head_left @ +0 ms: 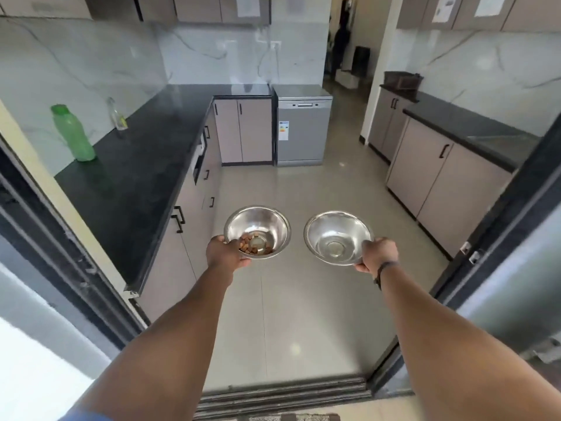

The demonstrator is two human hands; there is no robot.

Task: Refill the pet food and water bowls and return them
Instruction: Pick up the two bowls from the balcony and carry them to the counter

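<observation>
Head view: left hand (226, 253) clenches kibble bowl (257, 231) rim, right hand (379, 254) water bowl (337, 237) rim; thin steel, light, slippery, likely slosh-prone.

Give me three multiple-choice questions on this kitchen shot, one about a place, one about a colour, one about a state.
1. Where does the plastic bottle stand?
A. dark counter on the left
B. floor
C. top of the dishwasher

2. What colour is that bottle?
A. red
B. green
C. blue

3. What does the bowl in the left hand hold?
A. nothing
B. a few brown pellets
C. pellets heaped to the rim

Answers:
1 A, it stands on the left counter.
2 B, body and cap are green.
3 B, a few pellets lie in the left bowl; the bowl in the right hand has none.
</observation>
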